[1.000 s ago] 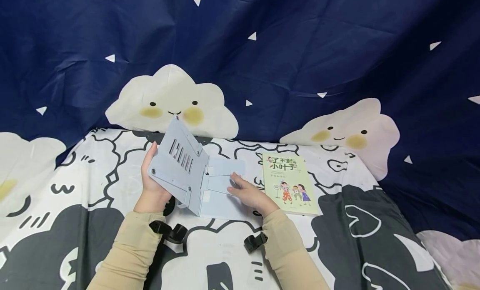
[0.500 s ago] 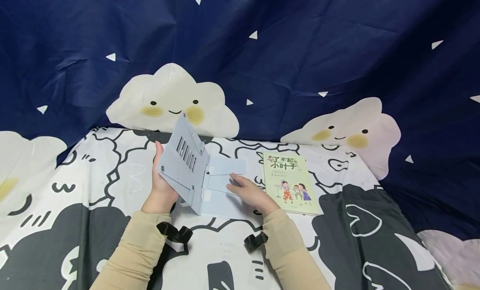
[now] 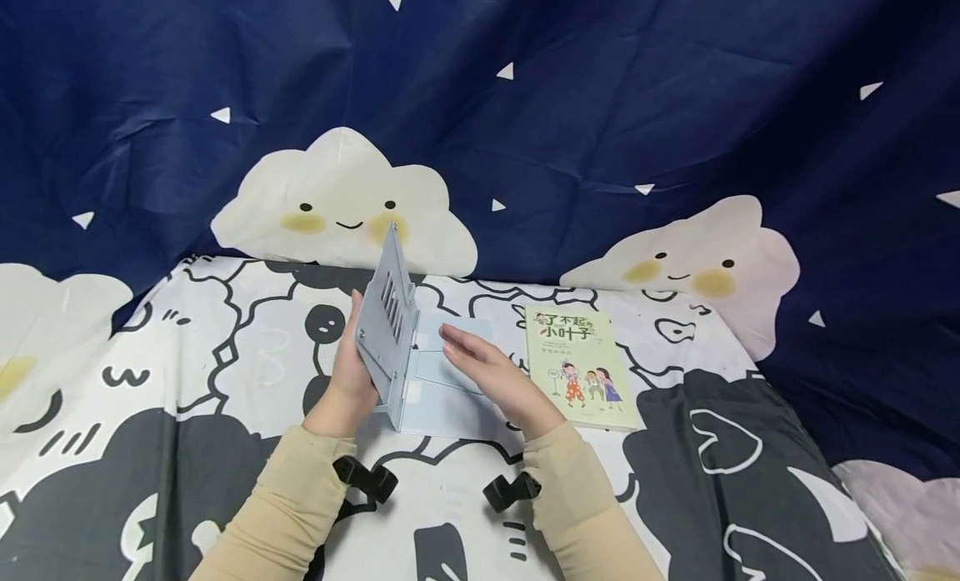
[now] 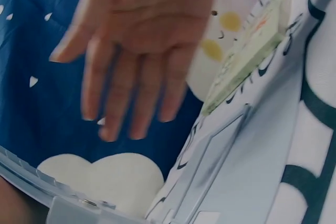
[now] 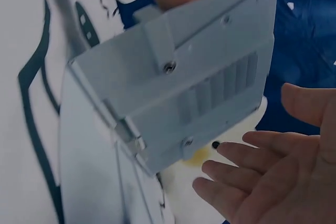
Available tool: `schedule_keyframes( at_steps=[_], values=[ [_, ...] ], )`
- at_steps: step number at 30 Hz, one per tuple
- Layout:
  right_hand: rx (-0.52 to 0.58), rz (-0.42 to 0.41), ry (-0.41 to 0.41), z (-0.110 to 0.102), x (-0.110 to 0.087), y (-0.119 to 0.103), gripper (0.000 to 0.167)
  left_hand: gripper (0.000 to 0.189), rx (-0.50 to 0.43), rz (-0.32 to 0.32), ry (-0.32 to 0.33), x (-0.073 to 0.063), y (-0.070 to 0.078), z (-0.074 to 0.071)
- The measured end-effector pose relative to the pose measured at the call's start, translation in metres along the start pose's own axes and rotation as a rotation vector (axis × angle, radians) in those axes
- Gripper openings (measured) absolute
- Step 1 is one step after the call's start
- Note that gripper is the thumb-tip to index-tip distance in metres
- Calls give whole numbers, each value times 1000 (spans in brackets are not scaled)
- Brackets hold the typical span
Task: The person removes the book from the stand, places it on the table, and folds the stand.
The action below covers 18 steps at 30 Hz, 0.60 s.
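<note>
A pale blue folding stand [image 3: 386, 348] has a slotted panel raised steeply from its base plate [image 3: 450, 410], which lies on the patterned cloth. My left hand [image 3: 347, 389] supports the panel's outer left side, its fingers largely hidden behind it. In the right wrist view, no finger of that hand curls over the slotted face [image 5: 210, 93]. My right hand [image 3: 498, 379] hovers over the base plate with fingers straight, palm toward the panel. The left wrist view shows this right hand [image 4: 152, 30] holding nothing, apart from the stand.
A light green book [image 3: 581, 373] with cartoon children on its cover lies right of the stand. Beneath everything spreads a black-and-white cloth [image 3: 442, 498]. Behind hangs a navy curtain [image 3: 525, 131] with smiling clouds. Each wrist wears a black camera mount [image 3: 365, 478].
My left hand has moved right, tilting the slotted panel more upright toward the base plate. My right hand has lifted off the base plate and shifted slightly left. The book stays put.
</note>
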State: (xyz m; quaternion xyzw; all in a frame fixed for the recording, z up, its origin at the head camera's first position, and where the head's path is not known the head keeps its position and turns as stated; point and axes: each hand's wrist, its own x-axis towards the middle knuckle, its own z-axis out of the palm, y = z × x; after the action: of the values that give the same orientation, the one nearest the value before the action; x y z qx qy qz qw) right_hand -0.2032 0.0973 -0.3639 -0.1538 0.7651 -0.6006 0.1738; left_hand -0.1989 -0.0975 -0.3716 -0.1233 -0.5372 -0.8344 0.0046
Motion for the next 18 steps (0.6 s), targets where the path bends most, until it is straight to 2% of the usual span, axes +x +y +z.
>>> schedule_keyframes(
  at_steps=[5,10,15,18],
  values=[
    [165,-44,-27,0,-5,-10,62,77,77,-58,-31,-2,-5,9],
    [302,-58,9,-1,-9,-17,75,76,162,-78,-42,-2,-7,15],
    [358,-71,15,-2,-11,-21,85,70,328,-74,-25,-1,-7,21],
    [371,-78,1,-2,-12,-23,88,66,454,-37,-30,0,-9,26]
  ],
)
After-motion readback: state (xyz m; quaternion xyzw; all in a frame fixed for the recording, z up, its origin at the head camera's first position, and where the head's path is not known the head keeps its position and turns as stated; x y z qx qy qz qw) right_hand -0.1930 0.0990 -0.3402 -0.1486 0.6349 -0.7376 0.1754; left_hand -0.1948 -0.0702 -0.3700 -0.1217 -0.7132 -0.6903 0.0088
